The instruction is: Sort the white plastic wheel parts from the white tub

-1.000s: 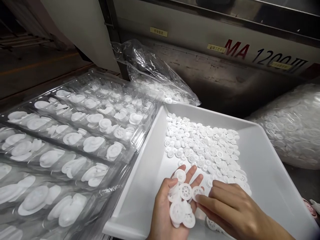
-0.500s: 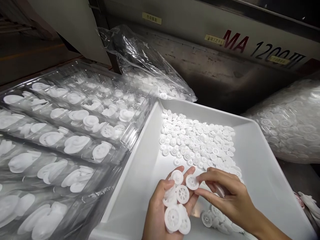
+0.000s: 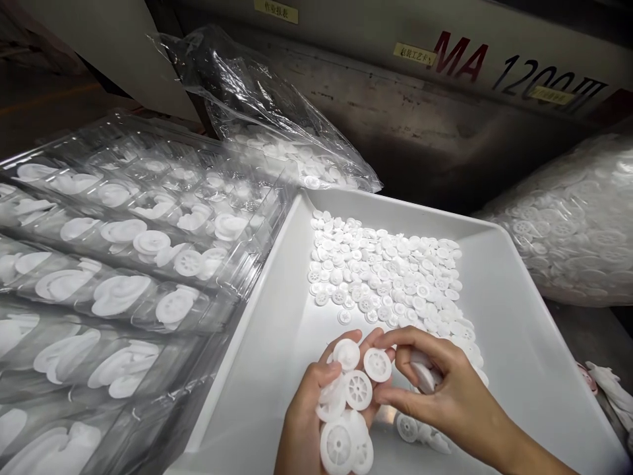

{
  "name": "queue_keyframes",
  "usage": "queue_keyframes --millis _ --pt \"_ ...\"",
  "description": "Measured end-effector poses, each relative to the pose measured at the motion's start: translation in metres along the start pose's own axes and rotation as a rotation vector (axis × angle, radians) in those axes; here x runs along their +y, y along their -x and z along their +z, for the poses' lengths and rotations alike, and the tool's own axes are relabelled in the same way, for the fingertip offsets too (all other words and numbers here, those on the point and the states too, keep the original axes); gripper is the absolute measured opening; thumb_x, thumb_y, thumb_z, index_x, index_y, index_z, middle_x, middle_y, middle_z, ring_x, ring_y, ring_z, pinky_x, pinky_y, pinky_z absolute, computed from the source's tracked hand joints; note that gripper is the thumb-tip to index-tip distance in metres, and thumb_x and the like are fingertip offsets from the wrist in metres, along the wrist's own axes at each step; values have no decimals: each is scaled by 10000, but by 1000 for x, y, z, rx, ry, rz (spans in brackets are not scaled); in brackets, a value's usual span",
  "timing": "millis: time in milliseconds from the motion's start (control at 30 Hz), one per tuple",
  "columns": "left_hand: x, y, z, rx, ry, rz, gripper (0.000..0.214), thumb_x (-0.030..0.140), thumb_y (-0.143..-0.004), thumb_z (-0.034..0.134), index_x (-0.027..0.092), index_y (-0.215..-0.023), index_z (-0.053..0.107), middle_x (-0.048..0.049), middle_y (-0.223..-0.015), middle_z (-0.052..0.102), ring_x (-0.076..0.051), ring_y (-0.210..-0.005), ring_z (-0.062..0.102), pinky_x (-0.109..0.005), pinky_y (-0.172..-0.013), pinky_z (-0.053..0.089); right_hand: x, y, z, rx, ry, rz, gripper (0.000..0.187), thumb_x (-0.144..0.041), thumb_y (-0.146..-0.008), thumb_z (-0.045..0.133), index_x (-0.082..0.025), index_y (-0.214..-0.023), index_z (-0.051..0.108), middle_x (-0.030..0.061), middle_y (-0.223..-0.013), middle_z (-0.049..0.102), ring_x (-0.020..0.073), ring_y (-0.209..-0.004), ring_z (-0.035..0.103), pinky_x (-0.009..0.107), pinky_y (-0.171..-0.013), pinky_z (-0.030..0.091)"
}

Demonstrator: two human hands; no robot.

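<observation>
Several small white plastic wheels (image 3: 359,390), some with spokes, lie in my left hand (image 3: 309,402), its palm up and its thumb over them. My right hand (image 3: 445,389) is curled around more white wheels (image 3: 424,373) in its palm, partly hidden by the fingers. Its thumb and forefinger are beside a spoked wheel (image 3: 377,365) at the left fingertips; I cannot tell whether they touch it. Both hands are above a light grey bin (image 3: 267,343). Inside it, a heap of white wheels (image 3: 386,270) spreads behind my hands, and a smaller group (image 3: 408,427) is below my right hand.
Clear plastic trays (image 3: 212,316) with white parts in their pockets are stacked at the left. Behind the bin sits an open clear bag (image 3: 297,125) of white parts. A full bag (image 3: 578,224) bulges at the right. A machine panel (image 3: 346,86) spans the back.
The view has shifted slightly, moving the trays left and the background up. My right finger and thumb have shifted against the wheel at the left fingertips, and wheels in my right palm show more.
</observation>
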State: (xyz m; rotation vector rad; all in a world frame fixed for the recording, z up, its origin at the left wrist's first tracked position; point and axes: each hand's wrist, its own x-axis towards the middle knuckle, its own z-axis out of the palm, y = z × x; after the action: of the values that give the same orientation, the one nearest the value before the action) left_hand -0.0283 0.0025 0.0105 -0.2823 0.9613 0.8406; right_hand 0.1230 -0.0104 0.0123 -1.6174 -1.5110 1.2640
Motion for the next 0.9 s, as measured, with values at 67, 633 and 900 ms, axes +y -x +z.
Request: queue_keyframes --millis 67,633,900 --pt "2 3 2 3 -25 1 268 163 -797 494 130 -1031 622 -112 -881 732 -235 -912 670 -322 -765 554 -1 1 2 29 -22 28 281 -258 -682 756 -303 -916 607 -103 -567 351 66 -527 371 179 -558 352" --pt "4 11 22 144 -42 -40 327 190 -812 488 109 -1124 539 -67 -757 734 -238 -778 694 -303 -626 580 -6 5 4 103 72 -41 242 -174 -737 652 -267 -954 595 -105 -547 323 61 -479 367 169 -518 361" --pt "4 8 17 76 -135 -10 312 175 -796 512 121 -1098 566 -97 -814 732 -244 -869 682 -333 -714 577 -7 1 3 84 19 11 220 -197 -747 650 -267 -952 612 -95 -561 336 68 -510 406 172 -577 405"
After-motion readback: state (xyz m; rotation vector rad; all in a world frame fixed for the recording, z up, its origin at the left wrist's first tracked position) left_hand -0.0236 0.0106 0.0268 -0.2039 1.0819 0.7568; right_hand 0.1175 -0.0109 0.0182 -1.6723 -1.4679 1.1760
